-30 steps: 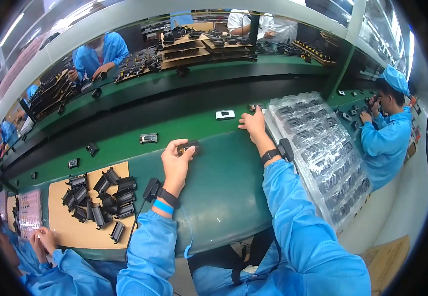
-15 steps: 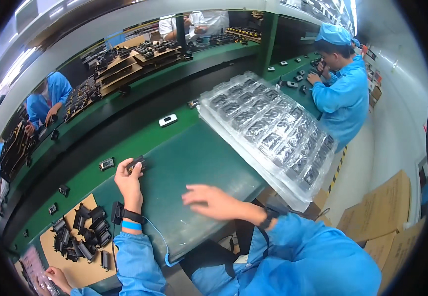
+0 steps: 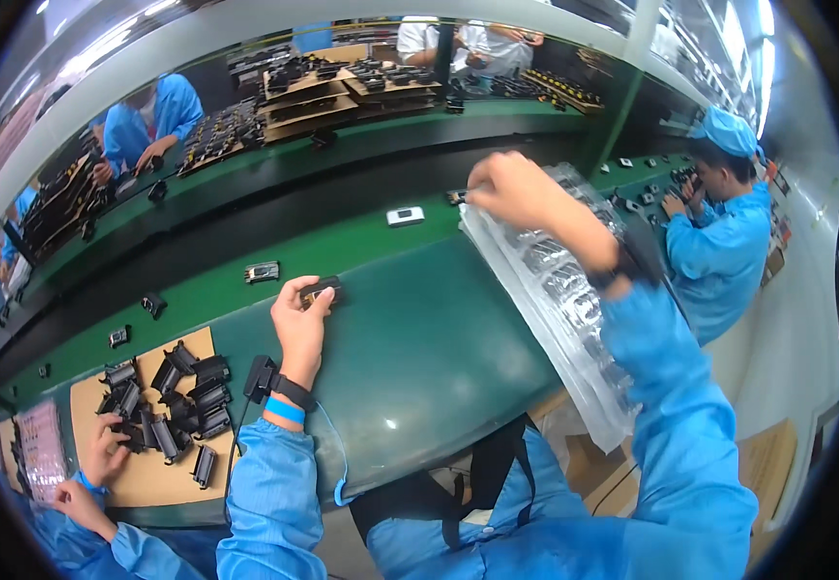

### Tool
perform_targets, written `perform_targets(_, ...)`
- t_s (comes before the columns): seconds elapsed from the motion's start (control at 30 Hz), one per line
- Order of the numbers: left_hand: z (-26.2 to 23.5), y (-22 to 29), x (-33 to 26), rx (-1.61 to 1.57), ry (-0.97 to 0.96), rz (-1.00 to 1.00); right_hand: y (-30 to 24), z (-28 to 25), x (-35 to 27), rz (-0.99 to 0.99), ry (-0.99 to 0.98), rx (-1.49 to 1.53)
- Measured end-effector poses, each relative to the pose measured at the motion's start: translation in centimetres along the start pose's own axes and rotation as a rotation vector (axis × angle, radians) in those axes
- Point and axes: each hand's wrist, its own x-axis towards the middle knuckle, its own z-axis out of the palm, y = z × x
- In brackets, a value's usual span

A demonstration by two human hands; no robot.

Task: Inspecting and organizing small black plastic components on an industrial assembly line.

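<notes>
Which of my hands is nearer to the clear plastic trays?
Your right hand: it is over the far end of the clear plastic trays, contact unclear. Your left hand is off to their left, holding a small black part.

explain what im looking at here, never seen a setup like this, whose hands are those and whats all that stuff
No robot here: a person works with two bare hands. The view comes from a fisheye camera worn on that person's head, looking down, so straight edges bend near the rim.

The left hand holds a small black part above the green work surface. The right hand, blurred, is at the far end of the clear plastic trays; whether it grips anything is unclear.

To the left, black plastic pieces lie on a cardboard sheet, where a co-worker's hand reaches in. Beyond the work surface, a white device sits on a green strip.
</notes>
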Motion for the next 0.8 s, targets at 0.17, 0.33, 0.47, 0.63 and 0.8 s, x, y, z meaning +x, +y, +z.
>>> perform_targets(0.17, 0.9, 0.0, 0.3, -0.003, 0.01, 0.005, 9.2, 7.9, 12.9, 0.326, -0.218, -0.253)
perform_targets(0.33, 0.8, -0.2, 0.1, -0.022, 0.065, -0.021, 11.6, 13.6, 16.4, 0.42, -0.577, -0.242)
perform_targets(0.47, 0.8, -0.3, 0.0, -0.073, 0.093, -0.036, 11.6, 14.4, 17.6, 0.532, -0.701, -0.295)
perform_targets(0.63, 1.0, 1.0, -0.2, -0.064, 0.093, -0.083, 13.0, 10.1, 18.4, 0.492, -0.613, 0.002)
perform_targets(0.8, 0.8, 1.2, -0.2, -0.053, 0.101, -0.15, 7.6, 2.0, 17.4, 0.402, -0.384, 0.076)
